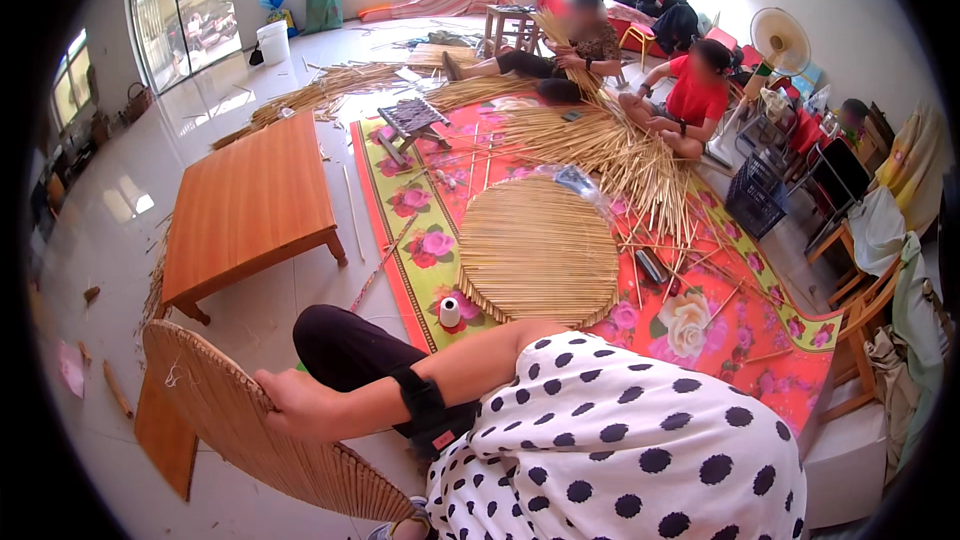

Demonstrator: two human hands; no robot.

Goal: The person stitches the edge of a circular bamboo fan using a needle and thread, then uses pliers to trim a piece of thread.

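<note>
Stalks [225, 400], brown and packed side by side, make up the round panel [245, 435] at the lower left, its face finely ribbed, its edge thick and notched, with a wisp of white thread [172, 375] loose near the upper end. It is held tilted above the floor [110, 280], left of the black-trousered knee [328, 335]. The right hand [300, 407] grips its upper rim, fingers closed around the edge; a black band [420, 395] circles that wrist. The left hand is out of sight, so I cannot tell how its fingers stand.

Two such panels show in all: the held one and a paler second panel [540, 250] lying flat on the mat [740, 340]. Near that one stands one white thread cone [449, 313]. Two co-workers sit farther off — one in red [697, 95], one in a patterned top [590, 40] — beside heaped straw [620, 155].

The mat is red with big flowers and a yellow-green border. Around it the floor is pale and glossy, carrying one low wooden tabletop [255, 210]; one fan [780, 40] stands by the right wall, and one glass door [185, 10] lets in daylight.
</note>
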